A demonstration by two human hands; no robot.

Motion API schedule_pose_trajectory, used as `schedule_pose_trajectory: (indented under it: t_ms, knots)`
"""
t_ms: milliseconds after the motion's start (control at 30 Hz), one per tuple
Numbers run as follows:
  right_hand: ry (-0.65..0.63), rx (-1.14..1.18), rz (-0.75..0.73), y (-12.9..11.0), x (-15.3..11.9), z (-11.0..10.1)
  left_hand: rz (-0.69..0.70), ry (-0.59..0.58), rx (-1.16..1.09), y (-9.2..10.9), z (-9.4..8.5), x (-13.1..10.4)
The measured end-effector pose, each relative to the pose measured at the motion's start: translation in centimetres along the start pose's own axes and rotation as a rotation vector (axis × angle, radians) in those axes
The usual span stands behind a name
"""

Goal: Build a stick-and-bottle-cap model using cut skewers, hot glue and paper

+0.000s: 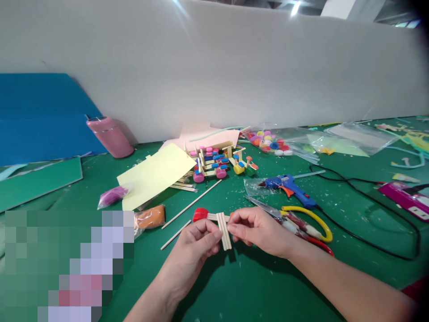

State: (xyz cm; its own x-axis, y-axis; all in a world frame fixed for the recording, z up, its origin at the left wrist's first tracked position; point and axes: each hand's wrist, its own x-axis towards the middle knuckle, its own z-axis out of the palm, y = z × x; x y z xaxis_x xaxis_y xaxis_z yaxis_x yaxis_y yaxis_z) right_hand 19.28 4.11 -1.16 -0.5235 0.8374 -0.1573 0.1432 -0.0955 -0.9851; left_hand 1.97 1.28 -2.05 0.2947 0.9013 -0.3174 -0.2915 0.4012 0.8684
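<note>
A small flat row of short wooden sticks is pinched upright between my two hands, just above the green table. My left hand grips its left edge with thumb and fingers. From the other side, my right hand closes thumb and fingertips on the right edge. Right behind the row is a red round piece with pale sticks running to the right from it; whether they are joined to the held sticks I cannot tell. Scissors with yellow and red handles lie beside my right hand.
A blue glue gun with a black cord lies at the right. Small stick vehicles with colourful wheels stand behind my hands. Loose sticks, yellow sheet, bagged orange clay and pink tumbler lie or stand leftward.
</note>
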Motion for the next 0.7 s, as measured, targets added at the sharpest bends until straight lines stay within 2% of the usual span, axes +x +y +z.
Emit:
schedule_pose_trajectory:
  t_ms: [700]
  knots:
    - [-0.036, -0.051, -0.046, 0.22, 0.00, -0.15, 0.006, 0.023, 0.085, -0.13, 0.32, -0.12]
